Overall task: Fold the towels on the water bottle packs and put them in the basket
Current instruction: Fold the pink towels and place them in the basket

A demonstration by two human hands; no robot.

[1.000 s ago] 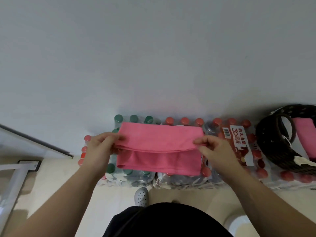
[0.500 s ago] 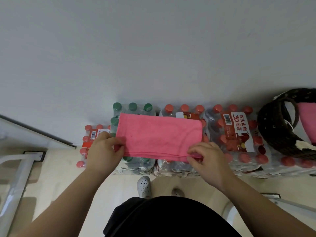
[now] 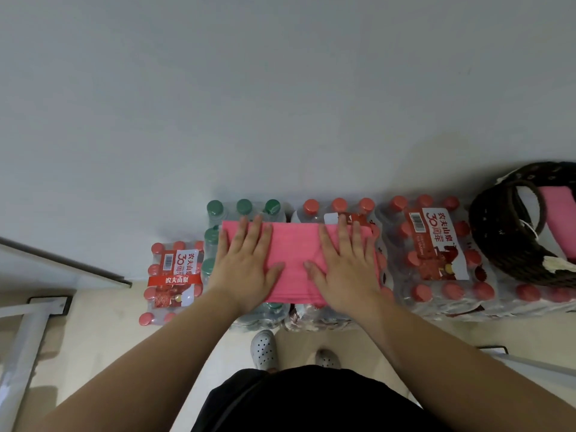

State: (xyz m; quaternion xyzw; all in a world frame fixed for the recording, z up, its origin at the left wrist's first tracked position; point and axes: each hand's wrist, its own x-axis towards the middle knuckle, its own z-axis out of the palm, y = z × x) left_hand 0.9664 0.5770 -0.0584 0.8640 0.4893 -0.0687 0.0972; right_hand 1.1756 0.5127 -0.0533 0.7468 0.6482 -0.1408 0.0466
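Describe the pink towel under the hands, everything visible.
The pink towel is a plain, soft-looking cloth, folded into a wide rectangle with stacked layer edges showing along its near side. It lies flat across the bottle tops of two neighbouring packs, the green-capped pack and the red-capped pack beside it. The left hand presses its left part and the right hand its right part, palms down, fingers straight; a bare strip shows between them.
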